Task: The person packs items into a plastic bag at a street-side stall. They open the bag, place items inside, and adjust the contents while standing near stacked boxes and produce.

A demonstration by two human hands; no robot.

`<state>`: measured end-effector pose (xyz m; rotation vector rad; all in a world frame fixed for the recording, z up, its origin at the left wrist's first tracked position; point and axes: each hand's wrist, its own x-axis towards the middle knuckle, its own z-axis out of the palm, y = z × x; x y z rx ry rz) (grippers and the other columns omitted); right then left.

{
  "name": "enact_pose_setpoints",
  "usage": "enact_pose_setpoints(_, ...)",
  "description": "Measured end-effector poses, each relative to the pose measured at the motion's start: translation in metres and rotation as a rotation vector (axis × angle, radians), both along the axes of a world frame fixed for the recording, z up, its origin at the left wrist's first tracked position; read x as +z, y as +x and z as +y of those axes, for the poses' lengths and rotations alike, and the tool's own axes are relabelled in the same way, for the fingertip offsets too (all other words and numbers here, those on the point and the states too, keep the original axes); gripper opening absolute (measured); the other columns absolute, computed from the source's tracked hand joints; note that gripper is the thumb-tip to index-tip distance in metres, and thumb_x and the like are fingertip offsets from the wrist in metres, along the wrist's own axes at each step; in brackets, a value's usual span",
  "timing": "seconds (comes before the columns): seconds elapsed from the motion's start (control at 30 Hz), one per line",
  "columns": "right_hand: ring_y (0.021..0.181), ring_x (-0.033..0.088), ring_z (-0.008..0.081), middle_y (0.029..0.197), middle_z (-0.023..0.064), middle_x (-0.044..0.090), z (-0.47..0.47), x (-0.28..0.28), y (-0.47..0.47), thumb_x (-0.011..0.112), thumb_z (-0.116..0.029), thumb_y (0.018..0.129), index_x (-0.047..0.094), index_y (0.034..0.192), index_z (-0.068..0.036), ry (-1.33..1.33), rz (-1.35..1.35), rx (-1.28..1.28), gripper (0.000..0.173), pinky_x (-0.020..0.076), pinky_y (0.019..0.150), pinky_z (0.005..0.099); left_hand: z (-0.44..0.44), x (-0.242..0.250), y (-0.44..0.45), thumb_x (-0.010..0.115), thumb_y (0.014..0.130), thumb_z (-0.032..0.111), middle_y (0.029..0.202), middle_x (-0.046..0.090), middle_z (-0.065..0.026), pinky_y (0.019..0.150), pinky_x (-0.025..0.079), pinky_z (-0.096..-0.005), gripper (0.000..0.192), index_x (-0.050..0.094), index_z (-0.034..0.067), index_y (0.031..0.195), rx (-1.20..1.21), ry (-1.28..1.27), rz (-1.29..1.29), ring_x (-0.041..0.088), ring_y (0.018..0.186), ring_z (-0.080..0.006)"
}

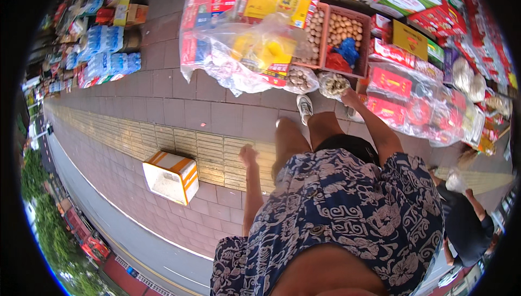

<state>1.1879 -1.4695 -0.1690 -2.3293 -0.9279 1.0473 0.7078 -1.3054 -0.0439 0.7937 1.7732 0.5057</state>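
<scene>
My right hand [349, 97] reaches forward to the edge of a clear plastic bag [333, 84] of small brownish goods, possibly dried mushrooms. The fingers meet the bag's near right side, but whether they grip it is not clear. A similar clear bag [301, 79] sits just left of it. Behind the bags stand two pinkish crates of eggs; the right crate [363, 66] also holds a blue plastic bag [347, 51] and a red one [338, 63]. My left hand [248, 156] hangs over the pavement, fingers blurred and seemingly curled, with nothing visible in it.
Plastic-covered cartons [260, 47] lie left of the crates, and wrapped red packages [390, 108] to the right. A white foam box with orange tape [171, 177] stands on the pavement. Bottled-water packs [110, 64] are farther left. Another person [464, 226] is behind at right.
</scene>
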Motion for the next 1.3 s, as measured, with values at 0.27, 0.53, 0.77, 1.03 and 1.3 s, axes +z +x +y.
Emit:
enact_pose_setpoints(0.27,0.053,0.061,0.0237,0.06,0.014,0.059,0.095,0.032,-0.038,0.054,-0.011,0.068,0.059,0.064,0.001,-0.012,0.431,0.087,0.014,0.0469,0.047,0.0329,-0.029,-0.059,-0.012,0.056,0.091,0.034,0.053,0.044,-0.0006,0.038,0.037,-0.0287,0.035,0.054,0.007,0.068,0.11,-0.341,-0.224,0.042,0.042,-0.0138)
enact_pose_setpoints(0.53,0.051,0.056,0.0136,0.065,0.0049,0.058,0.243,-0.041,-0.057,0.058,-0.012,0.076,0.061,0.079,-0.004,-0.061,0.647,-0.368,0.009,0.0423,0.041,0.0267,-0.041,-0.031,-0.016,0.057,0.09,0.023,0.06,0.05,-0.002,0.045,0.045,-0.0257,0.023,0.056,0.006,0.074,-0.159,-0.493,-0.154,0.051,0.049,-0.0131)
enact_pose_setpoints(0.77,0.07,0.061,0.0205,0.085,0.0077,0.061,0.344,-0.118,-0.083,0.069,-0.021,0.077,0.059,0.096,-0.006,-0.176,0.477,-0.374,0.026,0.0551,0.064,0.0403,-0.038,-0.029,-0.038,0.056,0.091,0.017,0.064,0.052,-0.0022,0.05,0.049,-0.0264,0.015,0.056,0.004,0.083,0.154,-0.609,-0.207,0.053,0.055,-0.0132)
enact_pose_setpoints(1.03,0.118,0.044,0.036,0.125,0.0086,0.046,0.373,-0.196,-0.141,0.078,-0.02,0.068,0.044,0.123,-0.017,-0.167,0.846,-0.998,0.065,0.0419,0.09,0.0539,-0.024,-0.014,-0.033,0.056,0.091,0.017,0.062,0.048,-0.002,0.045,0.043,-0.0257,0.016,0.055,0.002,0.083,0.246,-0.629,-0.173,0.049,0.051,-0.0125)
enact_pose_setpoints(1.3,0.051,0.045,0.0099,0.069,-0.0024,0.051,0.38,-0.227,-0.134,0.072,-0.004,0.069,0.056,0.083,-0.016,0.106,1.096,-1.114,0.024,0.0385,0.054,0.0304,-0.032,-0.015,-0.042,0.054,0.093,0.019,0.064,0.05,-0.0025,0.045,0.045,-0.0265,0.017,0.055,0.003,0.085,0.289,-0.614,-0.185,0.051,0.052,-0.0129)
